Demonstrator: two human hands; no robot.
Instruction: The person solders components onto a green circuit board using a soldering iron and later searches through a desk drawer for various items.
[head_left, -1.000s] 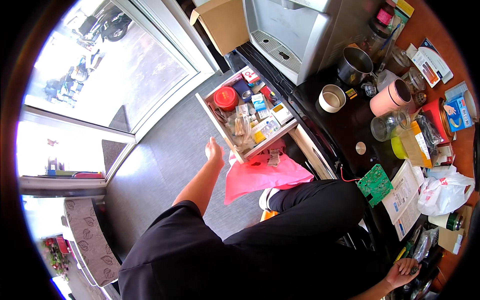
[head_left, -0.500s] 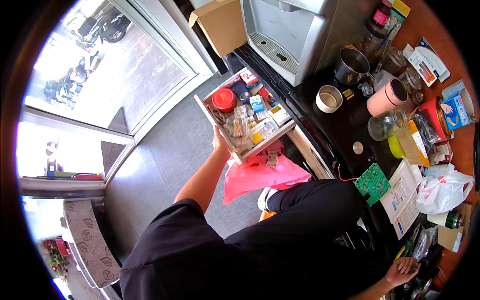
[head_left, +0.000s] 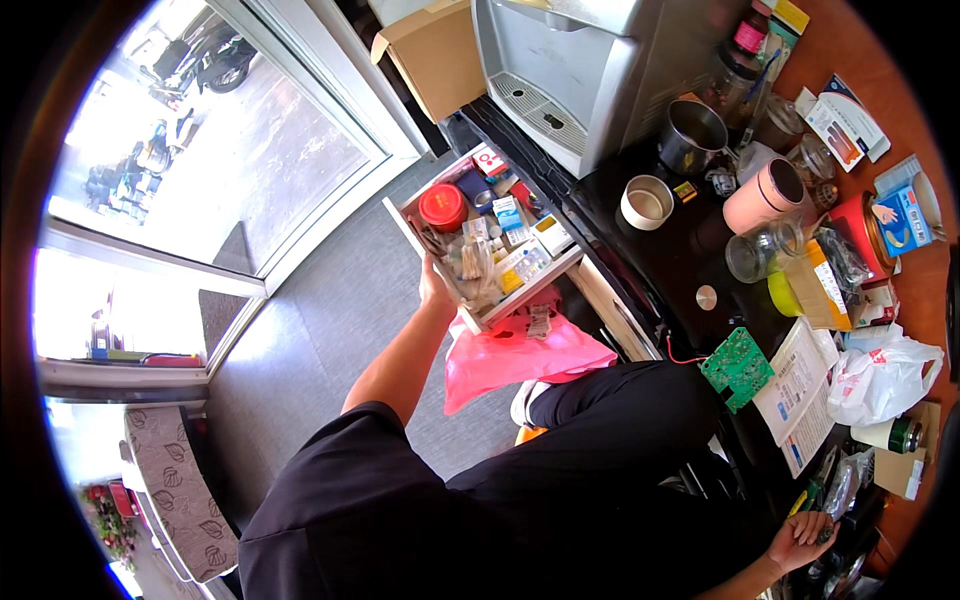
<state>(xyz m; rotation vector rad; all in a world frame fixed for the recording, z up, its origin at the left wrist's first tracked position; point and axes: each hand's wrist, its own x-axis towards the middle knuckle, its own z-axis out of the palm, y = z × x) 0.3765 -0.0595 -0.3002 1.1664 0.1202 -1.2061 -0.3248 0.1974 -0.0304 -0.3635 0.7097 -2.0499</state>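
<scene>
My left hand (head_left: 434,286) grips the outer front edge of a pulled-out white drawer (head_left: 405,224). Inside lie a red round tub (head_left: 443,204), small boxes (head_left: 511,219), a dark blue item (head_left: 474,187) and plastic bags with small items (head_left: 472,262). A pink plastic bag (head_left: 522,361) with dark print hangs beneath the drawer. My right hand (head_left: 800,543) rests at the lower right by the cluttered desk edge, fingers curled around something small and dark that I cannot make out.
A water dispenser (head_left: 536,70) and cardboard box (head_left: 428,70) stand behind the drawer. The black worktop (head_left: 685,262) holds cups, jars, a green circuit board (head_left: 737,369), papers and a white bag (head_left: 882,375). A glass door (head_left: 230,150) and patterned seat (head_left: 175,480) are leftward.
My left hand has moved up to the drawer front and closed on it. The whole view has shifted slightly. My right hand stays curled in the same place.
</scene>
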